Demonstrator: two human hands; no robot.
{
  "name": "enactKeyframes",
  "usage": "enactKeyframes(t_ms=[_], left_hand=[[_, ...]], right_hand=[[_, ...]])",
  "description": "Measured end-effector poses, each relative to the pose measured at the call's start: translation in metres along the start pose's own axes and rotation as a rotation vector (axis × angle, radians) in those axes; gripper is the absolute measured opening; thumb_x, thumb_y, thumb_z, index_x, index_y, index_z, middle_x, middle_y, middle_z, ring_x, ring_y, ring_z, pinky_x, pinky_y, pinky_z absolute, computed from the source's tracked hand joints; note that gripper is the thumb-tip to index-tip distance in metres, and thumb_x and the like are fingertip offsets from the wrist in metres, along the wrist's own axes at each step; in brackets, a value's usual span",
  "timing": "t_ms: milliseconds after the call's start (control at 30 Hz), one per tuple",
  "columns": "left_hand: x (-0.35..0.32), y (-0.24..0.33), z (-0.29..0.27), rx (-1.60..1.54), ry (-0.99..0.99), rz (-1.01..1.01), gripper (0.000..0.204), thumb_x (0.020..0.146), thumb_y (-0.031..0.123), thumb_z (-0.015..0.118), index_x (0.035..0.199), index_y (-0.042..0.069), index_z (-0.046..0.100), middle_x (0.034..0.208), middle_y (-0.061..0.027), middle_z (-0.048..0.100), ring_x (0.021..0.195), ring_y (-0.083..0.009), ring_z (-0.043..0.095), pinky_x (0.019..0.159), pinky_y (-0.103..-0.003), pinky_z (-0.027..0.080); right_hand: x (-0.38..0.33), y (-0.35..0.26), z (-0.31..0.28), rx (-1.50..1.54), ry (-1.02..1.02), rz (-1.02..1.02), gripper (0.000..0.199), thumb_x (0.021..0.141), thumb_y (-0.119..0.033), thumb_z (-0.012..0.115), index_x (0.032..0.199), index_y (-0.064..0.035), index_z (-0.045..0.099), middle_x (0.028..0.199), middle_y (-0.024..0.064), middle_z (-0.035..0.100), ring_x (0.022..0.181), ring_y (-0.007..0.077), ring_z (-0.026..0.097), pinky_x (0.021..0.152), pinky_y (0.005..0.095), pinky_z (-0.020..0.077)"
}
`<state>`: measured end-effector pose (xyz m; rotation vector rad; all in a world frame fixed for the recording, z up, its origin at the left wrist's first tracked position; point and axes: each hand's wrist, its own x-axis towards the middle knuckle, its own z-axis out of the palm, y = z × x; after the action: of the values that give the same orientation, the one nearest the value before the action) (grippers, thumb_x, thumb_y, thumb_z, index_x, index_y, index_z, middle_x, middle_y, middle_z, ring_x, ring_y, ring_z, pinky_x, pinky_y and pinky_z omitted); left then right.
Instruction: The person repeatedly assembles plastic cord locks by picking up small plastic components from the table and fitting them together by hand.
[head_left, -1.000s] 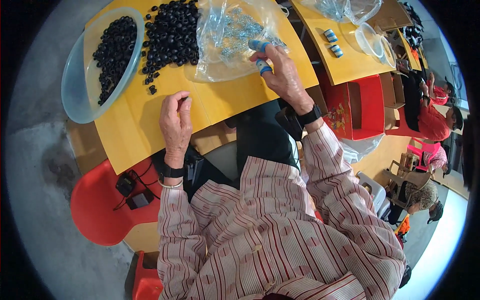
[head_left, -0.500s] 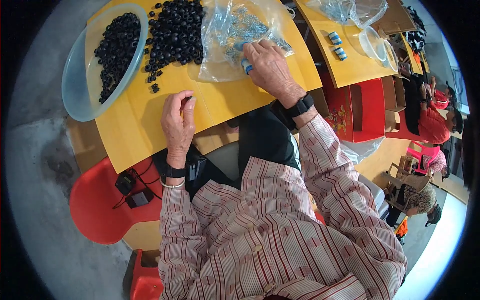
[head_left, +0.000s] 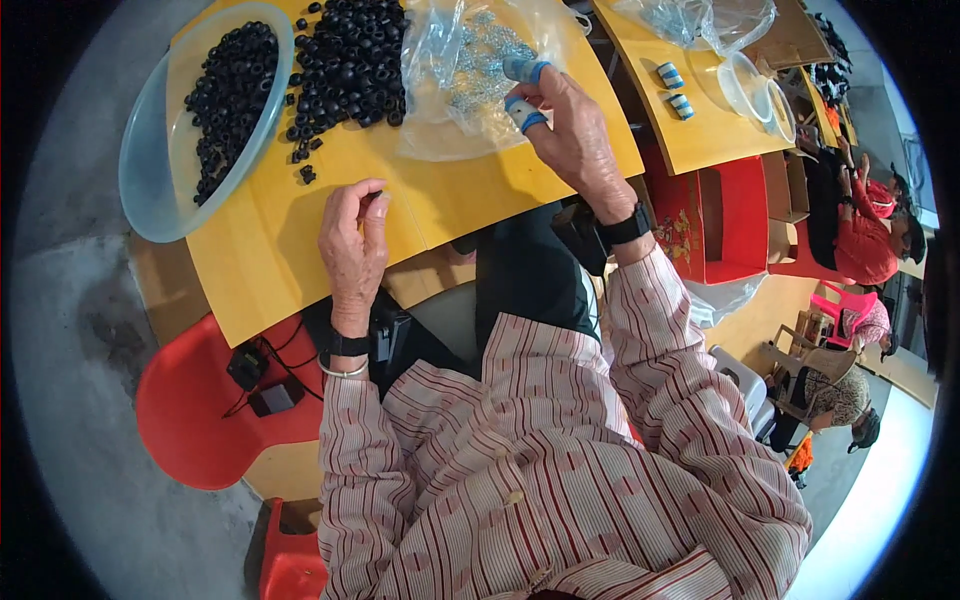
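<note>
My left hand [head_left: 352, 235] rests by the near edge of the yellow table, thumb and forefinger closed on a small black part [head_left: 376, 194]. Blue-and-white wrapping covers the thumb and a finger of my right hand [head_left: 575, 130]. That hand hovers over the near right side of a clear plastic bag [head_left: 430, 140], its wrapped fingertips apart and nothing visible between them. Small silvery metal pieces [head_left: 490, 65], too fine to name, lie spread on the bag. A pile of black ring-like parts [head_left: 350, 65] is left of it.
A translucent oval tub [head_left: 150, 190] holding more black parts tilts at the table's left. On another yellow table [head_left: 700, 140] at right are two blue-and-white rolls [head_left: 681, 106] and clear tubs [head_left: 745, 88]. A red box [head_left: 735, 225] stands between. Other people [head_left: 868, 245] sit far right.
My right hand has lifted off the metal pieces and drawn back to the right, its wrapped fingers parting. My left hand has hardly moved.
</note>
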<state>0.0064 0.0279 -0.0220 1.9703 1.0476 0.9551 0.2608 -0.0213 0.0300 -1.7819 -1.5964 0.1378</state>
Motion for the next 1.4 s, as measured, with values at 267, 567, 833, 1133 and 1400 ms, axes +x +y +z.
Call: enactKeyframes(t_ms=[267, 567, 833, 1133, 1400], left_hand=[[0.0, 0.0, 0.001, -0.008, 0.008, 0.016, 0.013, 0.089, 0.009, 0.058, 0.099, 0.002, 0.06, 0.084, -0.0103, 0.058, 0.074, -0.0218, 0.058, 0.068, -0.032, 0.048], [-0.001, -0.002, 0.001, -0.01, 0.006, 0.005, 0.013, 0.088, 0.009, 0.059, 0.099, 0.002, 0.06, 0.085, -0.0101, 0.059, 0.074, -0.021, 0.059, 0.067, -0.03, 0.048], [-0.002, -0.001, 0.001, -0.009, 0.008, 0.002, 0.013, 0.088, 0.01, 0.059, 0.099, 0.002, 0.061, 0.085, -0.0096, 0.059, 0.073, -0.0203, 0.059, 0.067, -0.03, 0.048], [-0.003, -0.003, -0.001, -0.063, 0.002, -0.05, 0.014, 0.09, 0.01, 0.057, 0.101, 0.002, 0.061, 0.09, -0.0092, 0.062, 0.078, -0.0188, 0.061, 0.071, -0.028, 0.049], [-0.005, -0.009, -0.007, -0.281, 0.008, -0.125, 0.013, 0.095, 0.009, 0.053, 0.103, 0.002, 0.061, 0.095, -0.0045, 0.064, 0.086, -0.0113, 0.06, 0.077, -0.024, 0.047]], right_hand=[[-0.011, 0.014, 0.014, -0.118, -0.077, -0.022, 0.015, 0.083, -0.004, 0.062, 0.095, -0.0011, 0.053, 0.088, 0.0126, 0.065, 0.086, 0.0312, 0.063, 0.072, 0.039, 0.0516], [-0.018, 0.024, 0.007, -0.156, -0.039, -0.065, 0.017, 0.082, -0.003, 0.061, 0.098, -0.0038, 0.054, 0.085, 0.0123, 0.064, 0.083, 0.0323, 0.059, 0.071, 0.0409, 0.049], [-0.02, 0.016, 0.012, -0.237, -0.112, -0.175, 0.028, 0.067, 0.005, 0.06, 0.093, -0.0041, 0.054, 0.09, 0.0088, 0.062, 0.088, 0.0309, 0.055, 0.076, 0.0403, 0.0486], [-0.022, 0.023, 0.02, -0.352, -0.175, -0.164, 0.039, 0.066, -0.001, 0.063, 0.104, -0.0055, 0.054, 0.094, 0.0108, 0.061, 0.094, 0.0308, 0.055, 0.082, 0.0428, 0.0433], [-0.023, 0.018, 0.021, -0.284, -0.079, -0.173, 0.03, 0.064, 0.003, 0.059, 0.092, -0.0039, 0.052, 0.087, 0.0103, 0.061, 0.086, 0.0328, 0.054, 0.078, 0.0416, 0.045]])
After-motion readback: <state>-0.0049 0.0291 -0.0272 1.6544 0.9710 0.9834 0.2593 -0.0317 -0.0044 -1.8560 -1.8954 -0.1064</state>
